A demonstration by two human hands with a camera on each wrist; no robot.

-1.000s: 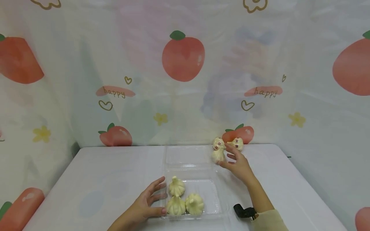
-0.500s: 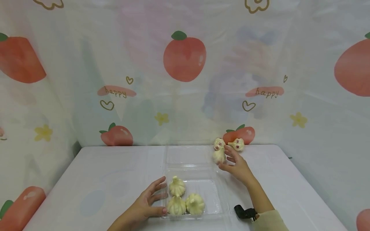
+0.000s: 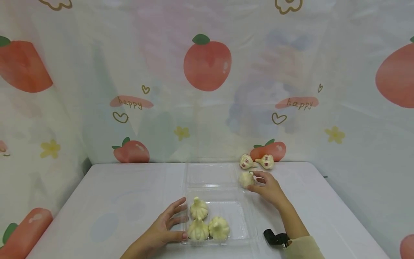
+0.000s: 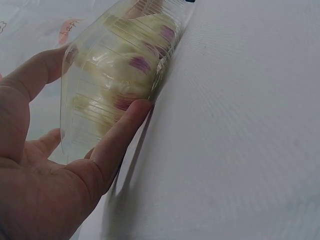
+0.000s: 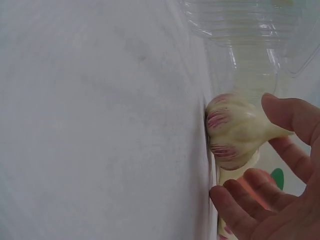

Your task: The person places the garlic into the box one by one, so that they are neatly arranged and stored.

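My right hand (image 3: 268, 187) has thumb and fingers about the neck of a garlic bulb (image 3: 246, 180) at the back right. In the right wrist view this garlic bulb (image 5: 232, 132) shows purple streaks and a pointed stem between thumb and index finger; the other fingers stay loosely bent away from it. My left hand (image 3: 165, 225) rests along the left side of a clear plastic container (image 3: 234, 216), fingers spread and thumb at its near corner. Inside sit three garlic bulbs (image 3: 219, 228), seen through the ribbed wall in the left wrist view.
Two more garlic bulbs, one on the left (image 3: 246, 162) and one on the right (image 3: 266, 162), lie at the table's back edge against the printed backdrop. The container's open lid (image 3: 210, 175) lies flat behind its base. A black device (image 3: 275, 237) sits at the right wrist.
My right hand has drawn the nearest garlic bulb slightly toward me, apart from the two behind, and its stem now points up. The left hand and container have stayed in place.
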